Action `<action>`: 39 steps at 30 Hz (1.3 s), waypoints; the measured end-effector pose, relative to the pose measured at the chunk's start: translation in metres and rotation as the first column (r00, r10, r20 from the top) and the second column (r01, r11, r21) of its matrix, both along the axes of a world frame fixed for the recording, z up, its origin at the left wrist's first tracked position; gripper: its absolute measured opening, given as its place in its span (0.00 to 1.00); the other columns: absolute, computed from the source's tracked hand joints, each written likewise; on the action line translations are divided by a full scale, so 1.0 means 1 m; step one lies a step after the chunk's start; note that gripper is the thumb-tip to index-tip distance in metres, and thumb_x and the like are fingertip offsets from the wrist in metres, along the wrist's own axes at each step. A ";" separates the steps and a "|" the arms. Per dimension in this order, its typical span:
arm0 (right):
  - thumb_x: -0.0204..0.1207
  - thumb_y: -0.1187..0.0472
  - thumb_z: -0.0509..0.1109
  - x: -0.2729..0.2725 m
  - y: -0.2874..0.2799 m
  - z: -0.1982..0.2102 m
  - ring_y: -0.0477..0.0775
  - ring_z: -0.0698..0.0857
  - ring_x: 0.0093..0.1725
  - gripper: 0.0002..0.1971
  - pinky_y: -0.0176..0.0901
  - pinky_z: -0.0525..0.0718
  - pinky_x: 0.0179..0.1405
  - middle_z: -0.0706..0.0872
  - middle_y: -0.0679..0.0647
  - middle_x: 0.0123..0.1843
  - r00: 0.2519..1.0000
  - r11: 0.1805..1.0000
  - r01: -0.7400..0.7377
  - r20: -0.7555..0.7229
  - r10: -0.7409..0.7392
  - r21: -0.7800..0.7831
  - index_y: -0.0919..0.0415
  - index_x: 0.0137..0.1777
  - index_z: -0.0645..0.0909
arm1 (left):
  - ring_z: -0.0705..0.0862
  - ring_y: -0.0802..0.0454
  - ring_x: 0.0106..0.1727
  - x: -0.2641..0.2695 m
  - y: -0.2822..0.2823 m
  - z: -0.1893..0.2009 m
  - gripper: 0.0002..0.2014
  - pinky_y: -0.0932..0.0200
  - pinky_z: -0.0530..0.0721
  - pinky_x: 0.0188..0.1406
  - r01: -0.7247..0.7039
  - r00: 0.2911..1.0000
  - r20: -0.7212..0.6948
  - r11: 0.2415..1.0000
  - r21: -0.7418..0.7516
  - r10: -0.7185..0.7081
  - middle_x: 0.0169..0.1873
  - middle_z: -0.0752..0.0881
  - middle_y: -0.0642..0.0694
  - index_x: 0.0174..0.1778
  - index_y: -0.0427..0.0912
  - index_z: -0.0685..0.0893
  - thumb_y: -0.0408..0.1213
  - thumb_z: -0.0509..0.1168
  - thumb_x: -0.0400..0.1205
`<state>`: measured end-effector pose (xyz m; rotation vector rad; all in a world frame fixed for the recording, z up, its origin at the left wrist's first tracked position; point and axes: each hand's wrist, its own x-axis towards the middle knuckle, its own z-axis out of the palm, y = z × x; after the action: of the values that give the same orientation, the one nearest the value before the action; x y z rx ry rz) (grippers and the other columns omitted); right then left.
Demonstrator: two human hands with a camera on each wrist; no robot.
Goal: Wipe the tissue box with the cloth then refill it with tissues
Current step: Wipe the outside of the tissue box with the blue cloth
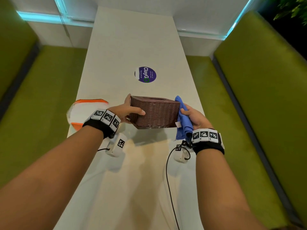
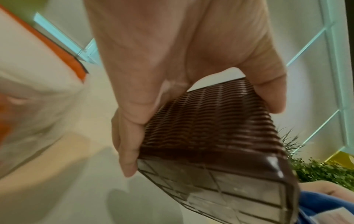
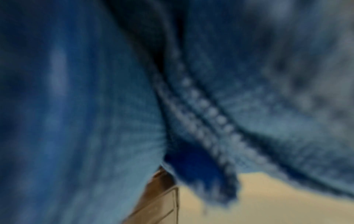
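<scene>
A brown woven tissue box (image 1: 156, 112) is lifted just above the white table (image 1: 132, 47), tilted toward me, its top slot showing. My left hand (image 1: 128, 110) grips its left end, thumb across the near face and fingers behind; the left wrist view shows the box (image 2: 216, 130) with its clear gridded underside. My right hand (image 1: 192, 117) holds a blue cloth (image 1: 183, 120) against the box's right end. That cloth (image 3: 95, 106) fills the right wrist view, blurred, hiding the fingers. A white and orange tissue pack (image 1: 83, 112) lies at the table's left edge.
A round purple sticker (image 1: 145, 74) sits on the table beyond the box. Green padded benches (image 1: 259, 90) flank the table on both sides. A black cable (image 1: 169, 188) trails from my right wrist over the near table. A green plant (image 2: 321, 169) shows in the left wrist view.
</scene>
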<state>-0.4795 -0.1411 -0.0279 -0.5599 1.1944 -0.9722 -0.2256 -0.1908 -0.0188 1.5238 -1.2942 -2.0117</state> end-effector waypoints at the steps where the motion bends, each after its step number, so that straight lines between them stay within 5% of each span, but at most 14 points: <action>1: 0.85 0.71 0.51 0.004 0.002 0.000 0.50 0.93 0.39 0.21 0.42 0.91 0.36 0.92 0.54 0.46 1.000 1.000 0.006 -0.003 -0.006 0.001 0.63 0.76 0.68 | 0.75 0.38 0.67 0.002 0.000 -0.003 0.45 0.46 0.83 0.49 -0.012 1.000 0.008 1.000 -0.001 0.012 0.71 0.71 0.44 0.73 0.62 0.58 0.35 0.71 0.62; 4: 0.85 0.70 0.51 0.013 0.005 0.000 0.53 0.91 0.42 0.21 0.45 0.91 0.39 0.86 0.57 0.54 0.999 0.999 0.030 -0.034 -0.030 0.014 0.59 0.76 0.69 | 0.70 0.34 0.74 0.008 0.005 -0.005 0.53 0.34 0.77 0.67 -0.041 0.999 0.032 0.999 0.014 0.041 0.77 0.63 0.46 0.82 0.65 0.45 0.32 0.72 0.72; 8: 0.83 0.74 0.52 0.028 0.008 0.015 0.60 0.83 0.56 0.23 0.52 0.82 0.61 0.83 0.60 0.60 0.952 1.000 0.028 -0.304 -0.026 0.002 0.61 0.76 0.71 | 0.71 0.30 0.73 0.014 0.011 -0.002 0.48 0.29 0.76 0.68 -0.045 0.999 0.028 0.998 0.034 0.044 0.71 0.64 0.47 0.79 0.66 0.57 0.39 0.71 0.65; 12: 0.84 0.73 0.54 0.057 0.001 0.043 0.59 0.72 0.76 0.25 0.40 0.69 0.73 0.73 0.60 0.77 0.692 0.968 -0.077 -0.712 -0.120 -0.237 0.61 0.80 0.64 | 0.75 0.31 0.64 0.019 0.013 -0.003 0.44 0.37 0.81 0.59 -0.061 0.998 0.023 0.997 0.041 0.060 0.71 0.68 0.43 0.74 0.66 0.64 0.42 0.71 0.61; 14: 0.83 0.73 0.55 0.078 -0.002 0.051 0.55 0.66 0.81 0.27 0.30 0.62 0.73 0.66 0.57 0.82 0.678 0.938 -0.195 -0.731 -0.081 -0.285 0.56 0.81 0.62 | 0.77 0.34 0.58 0.020 0.011 -0.005 0.42 0.40 0.82 0.54 -0.070 0.998 0.002 0.997 0.041 0.070 0.67 0.71 0.43 0.70 0.67 0.67 0.41 0.73 0.59; 17: 0.85 0.67 0.56 0.109 -0.004 0.054 0.59 0.59 0.84 0.27 0.48 0.57 0.83 0.62 0.59 0.83 0.617 0.881 -0.413 -0.783 0.082 -0.233 0.52 0.83 0.59 | 0.80 0.39 0.49 0.020 0.011 -0.005 0.35 0.45 0.82 0.49 -0.083 0.997 -0.004 0.996 0.023 0.083 0.62 0.75 0.42 0.70 0.65 0.69 0.39 0.73 0.68; 20: 0.87 0.59 0.53 0.126 -0.006 0.048 0.62 0.45 0.86 0.26 0.62 0.43 0.83 0.56 0.58 0.85 0.375 0.794 -0.607 -0.895 0.240 -0.041 0.53 0.84 0.54 | 0.81 0.36 0.54 0.022 0.012 -0.006 0.39 0.45 0.83 0.48 -0.042 0.998 0.041 0.999 -0.012 0.043 0.57 0.82 0.44 0.65 0.66 0.73 0.49 0.74 0.54; 22: 0.87 0.61 0.53 0.127 -0.008 0.041 0.62 0.51 0.85 0.24 0.63 0.42 0.82 0.61 0.57 0.82 0.292 0.772 -0.635 -0.933 0.209 -0.026 0.53 0.82 0.58 | 0.82 0.37 0.51 0.024 0.012 -0.008 0.40 0.47 0.84 0.45 -0.025 0.999 0.045 0.999 -0.025 0.027 0.53 0.83 0.46 0.63 0.66 0.73 0.49 0.74 0.51; 25: 0.84 0.65 0.56 0.119 -0.008 0.031 0.59 0.69 0.76 0.21 0.63 0.53 0.81 0.73 0.57 0.73 0.323 0.803 -0.584 -0.941 0.101 -0.114 0.52 0.76 0.68 | 0.82 0.42 0.48 0.023 0.011 -0.009 0.35 0.45 0.83 0.49 -0.031 0.999 0.012 0.999 -0.041 0.032 0.56 0.81 0.46 0.64 0.67 0.72 0.43 0.73 0.60; 28: 0.82 0.65 0.58 0.097 -0.011 0.022 0.61 0.75 0.71 0.19 0.61 0.61 0.78 0.78 0.59 0.69 0.305 0.829 -0.546 -0.951 0.058 -0.125 0.55 0.72 0.72 | 0.81 0.40 0.49 0.024 0.010 -0.010 0.34 0.40 0.83 0.55 -0.046 0.999 -0.012 0.998 -0.040 0.046 0.62 0.77 0.44 0.66 0.66 0.72 0.41 0.71 0.63; 32: 0.83 0.67 0.55 0.050 -0.009 0.011 0.58 0.77 0.69 0.16 0.28 0.53 0.77 0.81 0.59 0.66 0.413 0.935 -0.346 -0.907 0.082 -0.073 0.57 0.68 0.74 | 0.83 0.39 0.48 0.029 0.012 -0.017 0.38 0.39 0.84 0.56 -0.063 0.998 -0.016 0.997 -0.039 0.063 0.66 0.76 0.44 0.69 0.65 0.71 0.43 0.73 0.61; 35: 0.82 0.66 0.53 0.048 -0.010 0.007 0.60 0.77 0.69 0.16 0.63 0.51 0.81 0.81 0.57 0.65 0.383 0.960 -0.272 -0.923 0.049 -0.062 0.55 0.65 0.74 | 0.83 0.37 0.50 0.028 0.010 -0.021 0.41 0.43 0.86 0.48 -0.055 0.998 0.004 0.997 -0.057 0.055 0.67 0.78 0.41 0.71 0.63 0.71 0.47 0.75 0.60; 39: 0.82 0.65 0.57 0.102 -0.015 0.015 0.60 0.76 0.70 0.17 0.61 0.63 0.77 0.80 0.58 0.69 0.333 0.848 -0.474 -0.940 -0.075 -0.235 0.60 0.69 0.75 | 0.84 0.35 0.52 0.021 0.006 -0.014 0.42 0.46 0.86 0.44 -0.018 0.997 0.067 0.996 -0.090 0.025 0.63 0.80 0.41 0.69 0.66 0.71 0.55 0.74 0.55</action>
<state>-0.3774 -0.1566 -0.0130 -1.8559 1.8238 -0.6598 -0.2042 -0.1845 -0.0331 1.5707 -1.3685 -1.8776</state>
